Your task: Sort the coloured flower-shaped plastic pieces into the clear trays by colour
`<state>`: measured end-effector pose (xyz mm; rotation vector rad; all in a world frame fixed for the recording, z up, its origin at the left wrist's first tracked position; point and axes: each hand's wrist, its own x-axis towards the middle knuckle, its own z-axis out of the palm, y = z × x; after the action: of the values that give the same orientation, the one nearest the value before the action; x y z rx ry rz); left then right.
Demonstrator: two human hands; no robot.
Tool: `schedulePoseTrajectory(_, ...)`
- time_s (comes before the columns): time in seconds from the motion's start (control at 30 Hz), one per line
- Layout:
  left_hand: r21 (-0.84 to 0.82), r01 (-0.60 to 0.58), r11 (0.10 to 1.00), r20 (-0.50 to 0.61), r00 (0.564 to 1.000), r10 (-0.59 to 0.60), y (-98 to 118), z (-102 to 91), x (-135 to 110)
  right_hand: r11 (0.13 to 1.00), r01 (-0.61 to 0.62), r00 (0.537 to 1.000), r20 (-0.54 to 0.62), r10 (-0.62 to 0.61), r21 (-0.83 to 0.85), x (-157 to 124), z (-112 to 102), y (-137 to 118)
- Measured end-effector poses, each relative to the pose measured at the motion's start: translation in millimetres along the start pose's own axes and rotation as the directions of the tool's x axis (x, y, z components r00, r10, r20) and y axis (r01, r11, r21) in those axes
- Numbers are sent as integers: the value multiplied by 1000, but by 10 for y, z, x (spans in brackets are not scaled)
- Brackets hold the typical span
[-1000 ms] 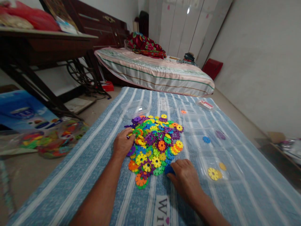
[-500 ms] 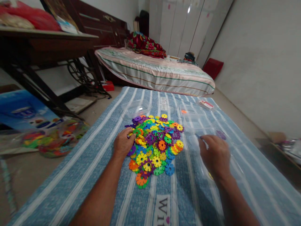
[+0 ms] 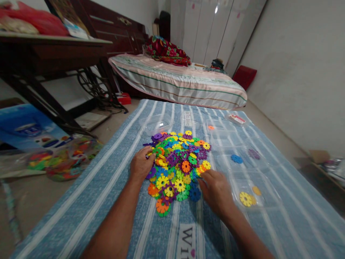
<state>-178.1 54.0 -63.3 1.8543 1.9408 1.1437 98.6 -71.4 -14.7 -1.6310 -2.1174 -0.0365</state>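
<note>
A heap of colourful notched plastic discs lies on the striped cloth, with purple square lattice pieces among them. My left hand rests against the heap's left edge, thumb and forefinger apart over the pieces; a bit of purple shows in the gap. At the right edge, the fingertips of my right hand touch the heap near yellow and blue discs, with thumb and forefinger apart. A blue disc sits in a clear plastic box to the right. Yellow discs lie in the nearer clear box, and a purple piece is farther right.
Behind the heap stand clear boxes, one at the right with an orange disc. A small red-and-white packet lies at the far right. Beyond are a bed and a sewing-machine table; bagged pieces sit at left.
My right hand has moved left from the clear boxes to the heap's right edge. The blue disc it held now lies in a box. My left hand has stayed put.
</note>
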Motion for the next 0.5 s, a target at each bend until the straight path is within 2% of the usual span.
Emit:
schedulePoseTrajectory(0.27,4,-14,1000,5,1000,14,43,-17,-8,998,-53,988,145,57,-31,-33,90,-58)
schedulePoseTrajectory(0.5,0,-9,1000,4,1000,9,34,-8,-9,998,-66,985,159,68,-19,-72,129,-83)
